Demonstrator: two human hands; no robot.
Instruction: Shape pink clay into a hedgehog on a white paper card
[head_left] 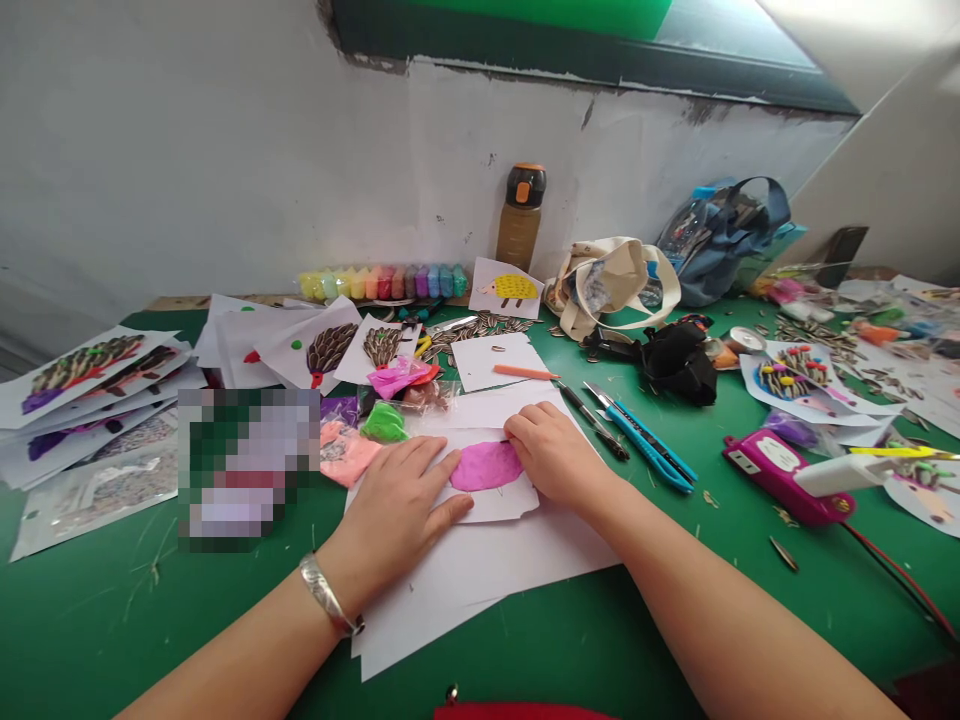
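A flat oval of purple modelling clay is spread on a small white paper card, which lies on larger white sheets. My left hand rests flat on the card at the left, thumb and forefinger apart beside the oval. At the clay's upper right edge, my right hand has its fingers bent and pressed together. A small dark bit shows at those fingertips, too hidden to name.
Left are stacked pictures made with sunflower seeds and a blurred patch. Behind lie clay packets, loose seeds and a bottle. Right are a pen, blue cutter and magenta glue gun.
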